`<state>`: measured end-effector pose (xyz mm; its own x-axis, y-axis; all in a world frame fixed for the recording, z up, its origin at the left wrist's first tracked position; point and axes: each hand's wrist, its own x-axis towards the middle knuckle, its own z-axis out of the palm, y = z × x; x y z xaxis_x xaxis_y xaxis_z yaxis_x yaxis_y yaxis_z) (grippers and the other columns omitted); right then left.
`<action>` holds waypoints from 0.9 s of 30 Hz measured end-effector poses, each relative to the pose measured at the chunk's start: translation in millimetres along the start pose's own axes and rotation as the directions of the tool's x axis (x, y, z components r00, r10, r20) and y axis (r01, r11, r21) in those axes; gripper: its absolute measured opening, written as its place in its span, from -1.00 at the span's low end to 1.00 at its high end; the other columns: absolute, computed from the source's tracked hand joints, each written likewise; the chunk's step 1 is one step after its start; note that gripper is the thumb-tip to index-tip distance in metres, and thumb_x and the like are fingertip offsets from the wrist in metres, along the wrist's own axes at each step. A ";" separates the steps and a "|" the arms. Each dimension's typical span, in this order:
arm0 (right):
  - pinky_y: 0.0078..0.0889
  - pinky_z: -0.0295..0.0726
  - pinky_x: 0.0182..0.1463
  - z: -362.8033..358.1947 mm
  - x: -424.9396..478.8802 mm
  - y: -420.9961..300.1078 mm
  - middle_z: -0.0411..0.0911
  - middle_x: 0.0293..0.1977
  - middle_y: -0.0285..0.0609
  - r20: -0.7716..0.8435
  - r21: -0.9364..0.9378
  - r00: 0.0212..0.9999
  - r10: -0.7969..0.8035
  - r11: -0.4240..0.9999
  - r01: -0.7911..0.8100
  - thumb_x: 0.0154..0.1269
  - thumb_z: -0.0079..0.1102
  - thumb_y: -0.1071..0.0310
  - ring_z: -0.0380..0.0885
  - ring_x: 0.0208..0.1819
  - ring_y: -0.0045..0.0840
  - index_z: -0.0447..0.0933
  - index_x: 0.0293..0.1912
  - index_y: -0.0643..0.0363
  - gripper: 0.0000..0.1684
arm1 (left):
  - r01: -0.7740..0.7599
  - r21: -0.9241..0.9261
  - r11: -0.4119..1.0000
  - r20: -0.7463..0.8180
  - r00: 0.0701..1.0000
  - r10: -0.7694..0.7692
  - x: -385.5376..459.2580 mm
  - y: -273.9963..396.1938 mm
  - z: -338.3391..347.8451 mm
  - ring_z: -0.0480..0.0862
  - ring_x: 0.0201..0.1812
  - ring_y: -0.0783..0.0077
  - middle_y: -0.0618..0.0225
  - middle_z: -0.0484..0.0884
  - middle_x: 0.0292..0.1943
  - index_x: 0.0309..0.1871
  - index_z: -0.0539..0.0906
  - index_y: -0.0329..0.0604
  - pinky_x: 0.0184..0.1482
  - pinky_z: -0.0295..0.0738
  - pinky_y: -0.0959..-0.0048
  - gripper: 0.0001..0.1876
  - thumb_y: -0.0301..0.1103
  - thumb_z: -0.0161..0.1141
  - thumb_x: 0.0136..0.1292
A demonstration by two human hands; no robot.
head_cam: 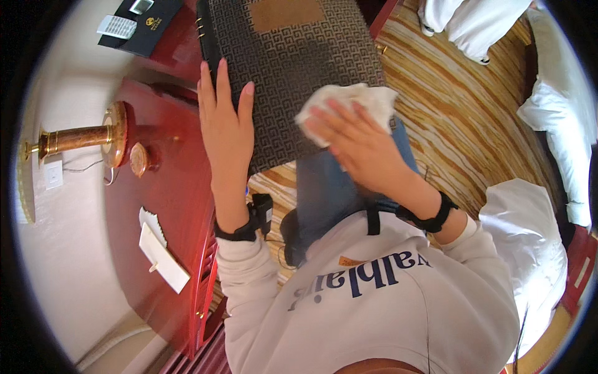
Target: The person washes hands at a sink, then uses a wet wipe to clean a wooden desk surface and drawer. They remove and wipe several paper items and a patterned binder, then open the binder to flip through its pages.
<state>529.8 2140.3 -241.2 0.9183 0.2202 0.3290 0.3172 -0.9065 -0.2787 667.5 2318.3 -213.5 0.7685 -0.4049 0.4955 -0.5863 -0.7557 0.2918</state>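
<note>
Before me is a large ring-bound folder with a dark geometric-patterned cover, a brown patch and gold-coloured rings along its left side. My left hand lies flat along the folder's left edge, fingers spread and thumb on the cover. Under the fingers of my right hand is a crumpled white cloth, pressed on the cover's lower right part. That hand looks blurred. What supports the folder from below is hidden.
A red wooden desk at left bears a lamp, a small round brown object and a white holder. A telephone rests on a black folder. White fabric lies at right; a person's white trousers show beyond.
</note>
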 end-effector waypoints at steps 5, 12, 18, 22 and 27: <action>-0.06 0.02 0.36 -15.9 -12.4 44.6 0.22 0.26 -0.24 0.027 0.123 0.997 0.078 0.989 -0.080 0.20 -0.03 0.42 0.10 0.34 -0.33 0.27 0.24 0.01 -0.44 | 0.069 -0.116 0.991 0.052 0.997 -0.063 2.8 2.5 -3.6 0.28 0.25 -0.11 0.01 0.12 0.34 0.28 0.28 -0.10 0.18 0.30 0.20 -0.54 -0.22 -0.05 0.35; -0.03 0.01 0.35 -7.7 42.2 52.8 0.23 0.25 -0.24 -0.052 0.124 0.997 -0.055 0.990 0.061 0.29 -0.11 0.35 0.10 0.33 -0.28 0.25 0.25 0.00 -0.48 | 0.055 -0.153 0.987 0.062 0.997 -0.046 25.6 -8.1 -0.9 0.38 0.18 -0.05 0.04 0.18 0.31 0.26 0.32 -0.02 0.10 0.39 0.22 -0.56 -0.17 -0.05 0.34; -0.09 0.00 0.36 19.4 80.0 41.6 0.23 0.25 -0.23 -0.222 0.053 0.975 -0.024 0.998 0.037 0.32 -0.14 0.30 0.14 0.31 -0.31 0.26 0.23 0.02 -0.52 | -0.127 0.475 0.870 -0.008 0.989 0.149 54.4 -8.7 -6.0 0.45 0.09 -0.02 0.05 0.36 0.18 0.18 0.40 -0.10 0.10 0.36 0.18 -0.60 -0.26 0.01 0.28; -0.06 0.01 0.35 17.1 80.7 41.1 0.21 0.26 -0.22 -0.170 0.036 0.985 -0.022 0.999 0.029 0.31 -0.13 0.32 0.12 0.32 -0.29 0.23 0.25 0.05 -0.50 | -0.277 0.028 0.961 0.101 0.957 0.273 10.8 18.0 -8.9 0.51 0.00 0.12 0.13 0.54 -0.03 0.06 0.48 -0.19 0.10 0.32 0.21 -0.64 -0.37 0.10 0.17; -0.07 0.08 0.31 3.2 78.5 75.1 0.22 0.23 -0.08 -0.151 -0.192 0.988 0.004 0.981 -0.034 0.23 -0.11 0.39 0.16 0.28 -0.22 0.24 0.21 0.21 -0.48 | -0.322 0.138 0.937 0.320 0.909 0.265 -25.2 36.6 -6.6 0.12 0.33 -0.10 0.01 0.10 0.33 0.33 0.20 -0.08 0.36 -0.10 0.07 -0.23 -0.19 0.26 0.02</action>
<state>626.4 2090.6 -239.2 0.8733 0.1592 0.4604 0.2346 -0.9657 -0.1110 625.0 2304.3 -209.9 0.6253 -0.7336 0.2662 -0.7612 -0.6485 0.0009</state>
